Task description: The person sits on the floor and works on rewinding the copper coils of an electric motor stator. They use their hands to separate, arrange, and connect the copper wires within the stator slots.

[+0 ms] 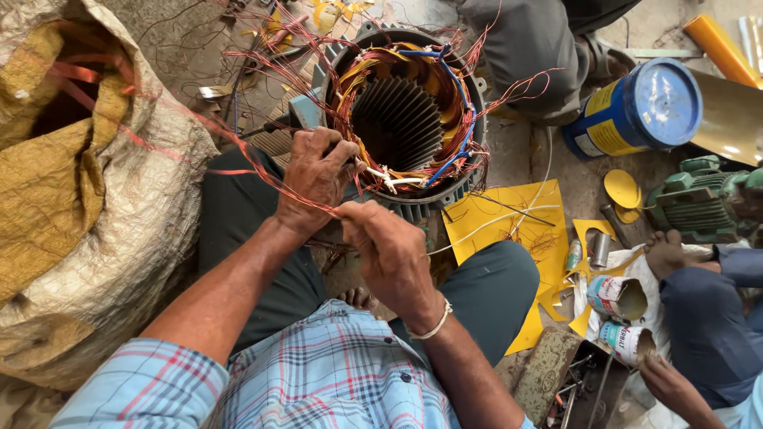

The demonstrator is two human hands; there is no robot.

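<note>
A motor stator [401, 119] stands on the floor in front of me, its ring of copper windings exposed, with blue and white sleeved leads and thin red-brown wires sticking out. My left hand [318, 171] grips a bundle of wires at the stator's near-left rim. My right hand [387, 250] is closed just below it, pinching a thin copper wire [262, 171] that runs off to the upper left. White tie cord [389, 179] lies on the winding beside my left fingers.
A large woven sack [103, 199] fills the left. Yellow insulation sheets [509, 222] lie right of the stator. A blue and yellow can [636, 115], a green motor [703, 199], small tins [616, 298] and a toolbox [584, 381] sit at right, beside another person's foot and hand.
</note>
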